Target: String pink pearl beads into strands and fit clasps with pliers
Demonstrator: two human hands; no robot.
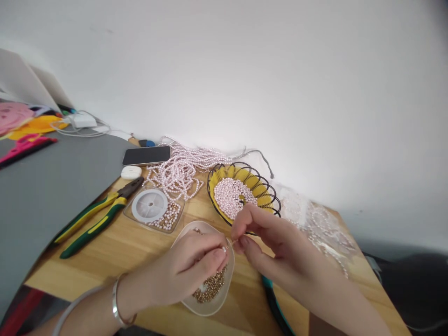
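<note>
My left hand [196, 263] is closed over a white dish [229, 280] of small gold beads [212, 285], thumb and forefinger pinched together. A pale, shiny bead shows at its fingertips. Just to the right, my right hand [276, 245] pinches a thin thread [234, 242] that runs between the two hands; its far end is hidden. Behind my right fingers stands a yellow basket with a black wire rim [268, 193], holding pale pink beads [231, 196].
Left of the dish lie a clear box with a thread spool [150, 205], green-yellow pliers [101, 212], a white case [131, 172] and a phone [147, 155]. Strung pink beads [178, 170] are heaped behind. Bagged beads [320, 224] and a teal-black handle [275, 305] are right.
</note>
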